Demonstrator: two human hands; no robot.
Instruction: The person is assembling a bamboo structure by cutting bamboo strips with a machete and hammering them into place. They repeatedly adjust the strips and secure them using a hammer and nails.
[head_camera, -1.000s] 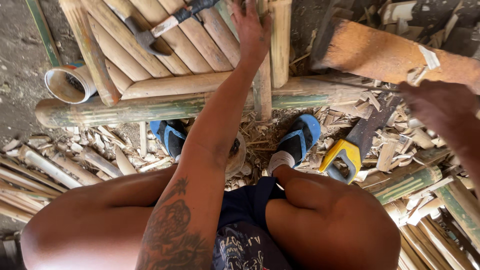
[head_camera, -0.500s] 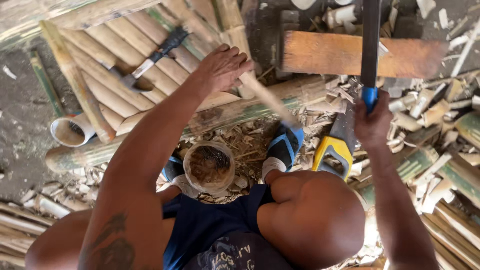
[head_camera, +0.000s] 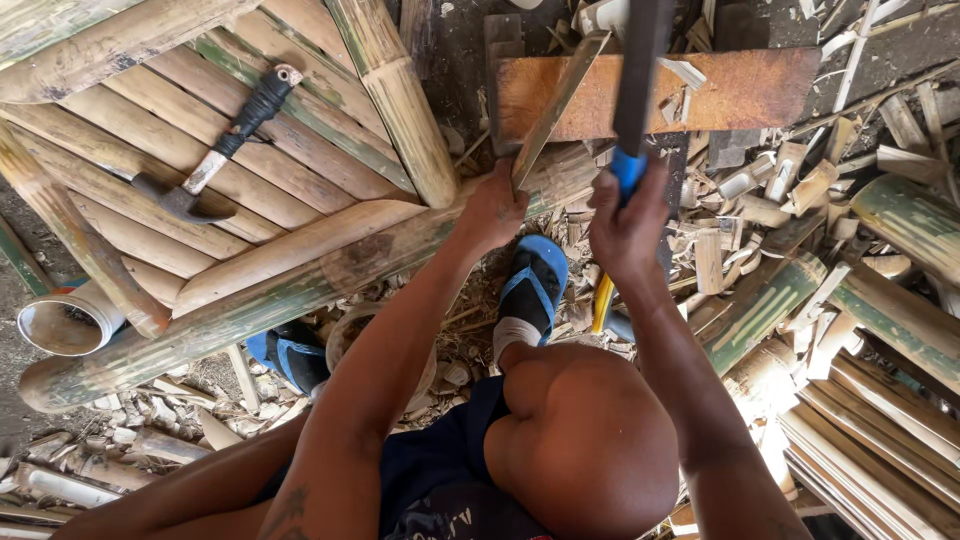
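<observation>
My left hand grips a narrow bamboo strip that slants up over an orange-brown wooden block. My right hand is closed on the blue handle of a long dark blade, held upright just right of the strip. Both hands are close together above a thick bamboo pole that lies across in front of my knees. My feet wear blue sandals.
A hammer with a black grip lies on a panel of split bamboo at the left. A cut bamboo tube lies at the far left. Bamboo chips and offcuts litter the ground; green bamboo slats pile at the right.
My left hand came off the bamboo panel and took hold of the narrow strip. My right hand lifted the blade up beside it. The view has swung to the right.
</observation>
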